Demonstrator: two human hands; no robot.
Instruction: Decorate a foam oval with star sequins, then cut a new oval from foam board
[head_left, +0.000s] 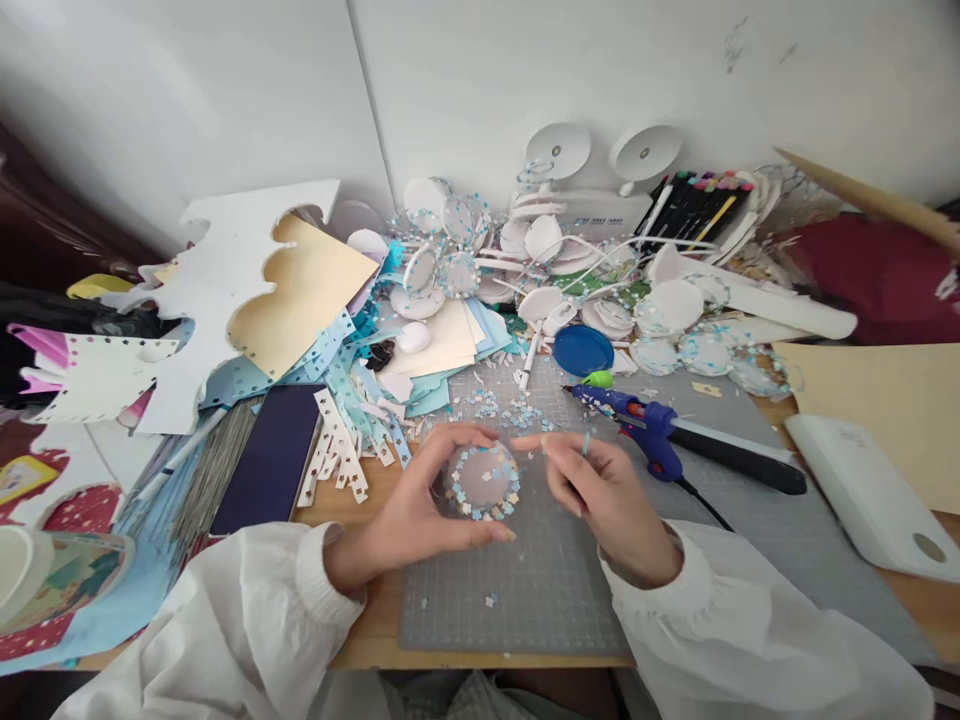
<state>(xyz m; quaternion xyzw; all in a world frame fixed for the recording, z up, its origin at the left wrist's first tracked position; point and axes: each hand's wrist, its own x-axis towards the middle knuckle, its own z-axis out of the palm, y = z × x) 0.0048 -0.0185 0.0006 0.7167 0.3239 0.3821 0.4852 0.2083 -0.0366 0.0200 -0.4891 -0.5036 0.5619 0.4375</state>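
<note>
My left hand (420, 500) curves around a round pale disc (480, 476), its thumb below and its fingers along the upper edge. Small blue, white and cream paper flowers ring the disc's rim. At the disc's upper right, my right hand (592, 485) points its index finger toward the rim while the other fingers curl in. Whether something tiny sits in those fingers is too small to tell. Loose paper flowers (517, 412) lie scattered just beyond the disc on the grey cutting mat (525, 600). A blue glue gun (649, 425) rests right of my right hand.
Behind are a blue round lid (583, 350), a pile of flower-trimmed discs (457, 270) and a holder of markers (697, 210). Left lie a dark phone (268, 458), punched paper strips (335, 445) and thin wires (214, 490). A white device (874, 490) stands right.
</note>
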